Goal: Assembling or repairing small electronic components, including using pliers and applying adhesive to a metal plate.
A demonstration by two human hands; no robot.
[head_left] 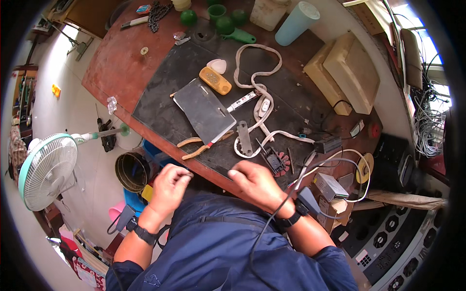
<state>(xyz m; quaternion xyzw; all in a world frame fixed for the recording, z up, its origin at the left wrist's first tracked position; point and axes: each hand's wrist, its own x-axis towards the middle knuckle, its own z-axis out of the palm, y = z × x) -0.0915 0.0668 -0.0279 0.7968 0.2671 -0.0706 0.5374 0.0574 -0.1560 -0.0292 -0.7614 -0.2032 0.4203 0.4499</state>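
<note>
My left hand is in front of the table's near edge, its fingers curled against the thumb. My right hand is at that edge, to the right, with its fingers bent in; anything inside either hand is hidden. Beyond the left hand lie orange-handled pliers, partly against a dark flat folder. Past the right hand are a grey metal bar, a small black device and a reddish finned wheel. A white cord loops across the black mat, near a white marker.
A yellow handset lies beyond the folder. Green cups, a pale blue cylinder and beige casings stand at the back. A standing fan is on the left; tangled wires and a metal box sit right.
</note>
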